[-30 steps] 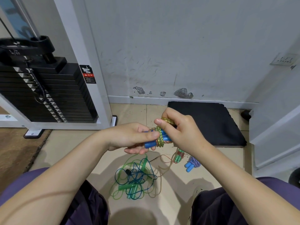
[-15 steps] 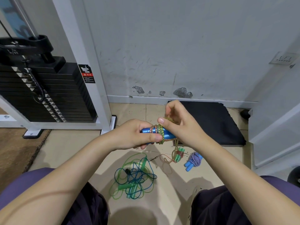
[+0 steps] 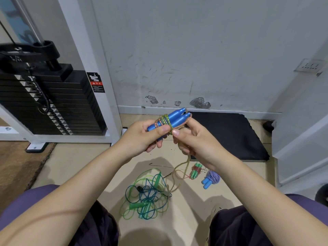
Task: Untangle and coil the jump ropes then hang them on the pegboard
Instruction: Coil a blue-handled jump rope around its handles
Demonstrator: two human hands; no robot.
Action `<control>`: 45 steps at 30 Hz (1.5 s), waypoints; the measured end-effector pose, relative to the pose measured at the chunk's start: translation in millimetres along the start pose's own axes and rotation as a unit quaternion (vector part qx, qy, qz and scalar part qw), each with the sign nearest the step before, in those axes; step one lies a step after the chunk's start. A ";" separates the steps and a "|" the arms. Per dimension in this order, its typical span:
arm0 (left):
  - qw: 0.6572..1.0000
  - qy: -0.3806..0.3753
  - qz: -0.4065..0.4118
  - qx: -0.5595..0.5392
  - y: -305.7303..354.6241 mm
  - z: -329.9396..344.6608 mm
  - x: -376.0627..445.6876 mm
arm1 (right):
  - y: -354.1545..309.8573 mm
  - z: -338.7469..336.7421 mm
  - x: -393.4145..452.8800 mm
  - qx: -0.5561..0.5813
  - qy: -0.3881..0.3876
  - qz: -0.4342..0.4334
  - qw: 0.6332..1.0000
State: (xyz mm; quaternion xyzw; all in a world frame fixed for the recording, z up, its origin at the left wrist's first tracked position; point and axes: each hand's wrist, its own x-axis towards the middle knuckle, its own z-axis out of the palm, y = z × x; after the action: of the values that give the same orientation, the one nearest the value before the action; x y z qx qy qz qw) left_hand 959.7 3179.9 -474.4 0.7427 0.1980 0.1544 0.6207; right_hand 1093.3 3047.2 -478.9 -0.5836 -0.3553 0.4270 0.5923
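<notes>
Handles [image 3: 169, 119], two rigid blue plastic grips held side by side above the floor [image 3: 74, 162], were clasped in the left hand [image 3: 142, 137] and judged the firmest hold. Braided green-and-orange cord [image 3: 164, 121], light and limp, was wound around them. The right hand [image 3: 197, 141] pinched the trailing strand.

Bare forearms run up from both lower corners of the frame, purple short sleeves [image 3: 35, 196] above dark trousers [image 3: 99, 226] at bottom.
</notes>
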 end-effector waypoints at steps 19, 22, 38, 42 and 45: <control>0.989 -0.024 -0.079 0.126 -9.9 -8.3 5.0 | -14.4 -13.7 -5.5 -0.441 0.104 -0.243 0.857; 0.975 -0.148 -0.095 0.132 -4.1 1.4 -0.8 | -7.8 -14.3 -3.0 -0.437 0.100 -0.240 0.861; 0.953 -0.276 -0.103 0.067 7.4 0.8 -6.0 | -3.6 6.8 -6.2 -0.327 0.140 -0.202 0.913; 0.949 -0.276 -0.114 0.103 7.8 2.0 -8.8 | -0.8 10.7 -5.9 -0.342 0.134 -0.210 0.906; 0.960 -0.204 -0.097 0.163 6.3 7.8 -9.9 | -0.7 12.4 -6.0 -0.342 0.136 -0.200 0.908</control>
State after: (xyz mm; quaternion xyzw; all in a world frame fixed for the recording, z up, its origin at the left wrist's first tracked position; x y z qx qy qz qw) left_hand 955.4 3167.5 -469.4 0.8267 0.1610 -0.0957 0.5305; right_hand 1079.7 3046.6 -476.9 -0.7198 -0.5047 0.0682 0.4717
